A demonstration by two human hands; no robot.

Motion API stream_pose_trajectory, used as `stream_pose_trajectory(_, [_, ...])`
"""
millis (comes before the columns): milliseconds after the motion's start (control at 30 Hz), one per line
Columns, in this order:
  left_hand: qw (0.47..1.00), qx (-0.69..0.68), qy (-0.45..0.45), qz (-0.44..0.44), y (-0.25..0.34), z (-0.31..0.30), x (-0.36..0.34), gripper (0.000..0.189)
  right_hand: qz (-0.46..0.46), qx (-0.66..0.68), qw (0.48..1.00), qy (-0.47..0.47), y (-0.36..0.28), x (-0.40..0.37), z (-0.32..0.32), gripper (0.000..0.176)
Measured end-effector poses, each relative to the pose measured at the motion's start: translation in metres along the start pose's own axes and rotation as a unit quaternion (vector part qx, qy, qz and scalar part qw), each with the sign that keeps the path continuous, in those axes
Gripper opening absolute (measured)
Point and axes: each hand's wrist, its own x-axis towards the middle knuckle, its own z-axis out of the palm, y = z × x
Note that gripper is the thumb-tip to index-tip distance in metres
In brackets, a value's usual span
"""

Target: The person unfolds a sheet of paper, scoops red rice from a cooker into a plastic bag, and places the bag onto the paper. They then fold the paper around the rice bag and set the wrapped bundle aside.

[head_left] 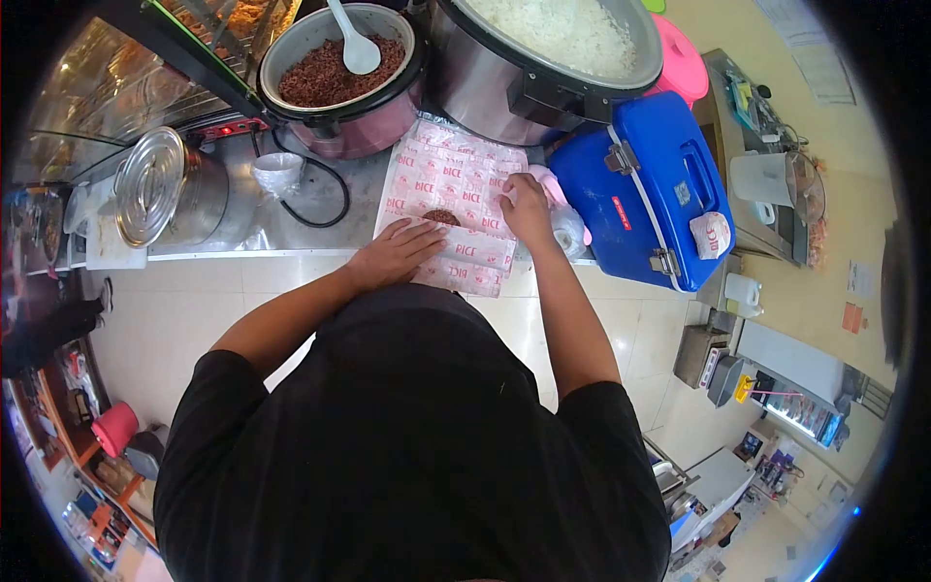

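A stack of white wrapping paper (436, 175) printed with pink "RICE" lettering lies on the metal counter, its lower end overhanging the front edge. A small mound of brown-red rice (441, 217) sits on it, partly covered by a folded-up flap of the top sheet. My left hand (407, 244) rests with fingers stretched over the flap, just below the rice. At the right edge of the paper, my right hand (527, 207) has its fingers curled in, seemingly pinching the sheet; the fingertips are partly hidden.
Behind the paper stand a cooker of dark rice (330, 82) with a white paddle (361, 53) and a larger cooker of white rice (553, 39). A blue cooler box (635, 194) stands right. Left are a wrapped bowl (278, 175), a black cable (335, 209) and a lidded steel pot (160, 189).
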Motion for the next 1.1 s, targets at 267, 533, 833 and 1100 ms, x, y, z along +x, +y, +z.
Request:
stream_pose_trajectory(267, [1.0, 0.012, -0.018, -0.011, 0.002, -0.001, 0.002, 0.072, 0.009, -0.263, 0.962, -0.068, -0.006, 0.031, 0.013, 0.041])
stream_pose_trajectory(533, [1.0, -0.014, 0.018, -0.009, 0.004, 0.004, 0.0, 0.07, -0.017, -0.133, 0.991, -0.019, -0.023, 0.006, -0.023, 0.013])
stream_pose_trajectory(833, [0.998, 0.027, 0.045, 0.019, -0.004, -0.006, 0.007, 0.07, -0.06, 0.015, 0.993, 0.097, -0.057, -0.112, -0.021, 0.021])
stream_pose_trajectory(1100, [0.985, -0.038, -0.163, -0.047, -0.013, -0.051, 0.109, 0.101, -0.024, 0.074, 0.987, 0.14, -0.051, -0.125, -0.01, 0.026])
